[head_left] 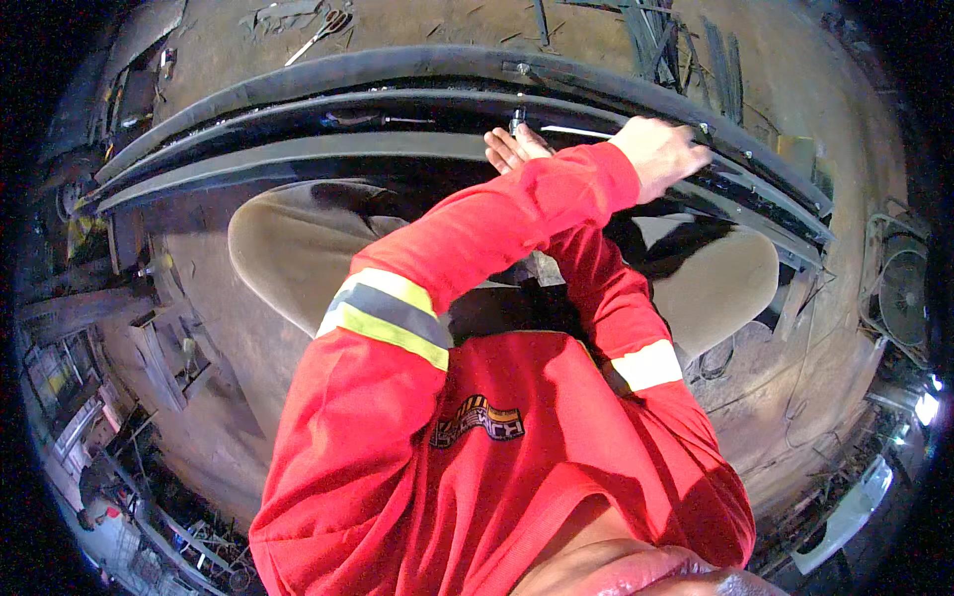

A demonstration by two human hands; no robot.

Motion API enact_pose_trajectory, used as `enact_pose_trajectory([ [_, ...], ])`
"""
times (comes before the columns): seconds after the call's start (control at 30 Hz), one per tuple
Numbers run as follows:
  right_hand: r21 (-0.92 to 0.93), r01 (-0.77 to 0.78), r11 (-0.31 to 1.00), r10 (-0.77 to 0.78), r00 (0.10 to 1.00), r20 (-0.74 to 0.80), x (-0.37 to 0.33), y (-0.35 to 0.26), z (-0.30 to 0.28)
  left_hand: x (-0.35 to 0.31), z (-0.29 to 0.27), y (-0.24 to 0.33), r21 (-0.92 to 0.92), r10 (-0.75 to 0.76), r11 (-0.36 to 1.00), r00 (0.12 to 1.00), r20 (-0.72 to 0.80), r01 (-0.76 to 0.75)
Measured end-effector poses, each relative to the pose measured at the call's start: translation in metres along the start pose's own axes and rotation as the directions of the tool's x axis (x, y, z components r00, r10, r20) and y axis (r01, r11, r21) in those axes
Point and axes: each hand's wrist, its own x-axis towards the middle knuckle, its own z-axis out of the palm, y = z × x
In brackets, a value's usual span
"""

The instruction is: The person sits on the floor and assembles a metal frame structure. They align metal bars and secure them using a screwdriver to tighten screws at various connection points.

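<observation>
Long dark metal beams lie across in front of my knees. My forearms are crossed, with the left sleeve over the right. My left hand reaches to the right and is closed round the end of a ratchet wrench. Its thin bright handle runs leftward to a shiny socket upright at the beams. Beside that socket is my right hand, its fingers stretched out and its thumb near or touching the socket. My left sleeve hides part of this hand.
A slim tool lies in the channel between the beams. Beyond them, scissors and dark metal strips rest on the floor. A round fan stands at the right. Bolt heads dot the beams.
</observation>
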Motion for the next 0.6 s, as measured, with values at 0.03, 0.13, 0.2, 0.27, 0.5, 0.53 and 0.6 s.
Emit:
enact_pose_trajectory([
  [0.03,0.025,0.022,0.999,-0.022,1.0,0.004,0.003,0.002,-0.004,0.002,-0.023,0.012,-0.048,-0.005,0.999,0.996,-0.094,0.0],
  [0.13,0.138,0.137,0.981,-0.156,0.978,0.138,0.037,0.019,-0.054,-0.017,-0.095,0.005,-0.039,-0.009,0.999,0.789,-0.614,-0.019],
  [0.2,-0.034,0.077,0.996,-0.079,0.994,-0.075,-0.026,-0.005,0.017,-0.074,-0.125,-0.027,-0.199,-0.35,0.934,0.658,-0.666,0.295],
  [0.27,0.139,0.129,0.982,-0.128,0.992,-0.015,-0.007,0.003,0.003,-0.115,-0.142,-0.057,-0.745,-0.736,0.65,0.371,-0.567,0.152],
  [0.5,0.106,0.129,0.986,-0.13,0.992,0.001,-0.003,0.003,-0.003,-0.207,-0.075,-0.117,-0.908,-0.951,0.307,0.058,-0.304,0.283],
  [0.53,0.101,0.126,0.987,-0.126,0.992,-0.006,-0.004,0.003,-0.003,-0.212,-0.067,-0.122,-0.913,-0.959,0.281,0.043,-0.281,0.296],
  [0.6,0.097,0.125,0.987,-0.124,0.992,-0.019,-0.005,0.002,-0.001,-0.212,-0.06,-0.123,-0.936,-0.969,0.246,0.033,-0.246,0.253],
])
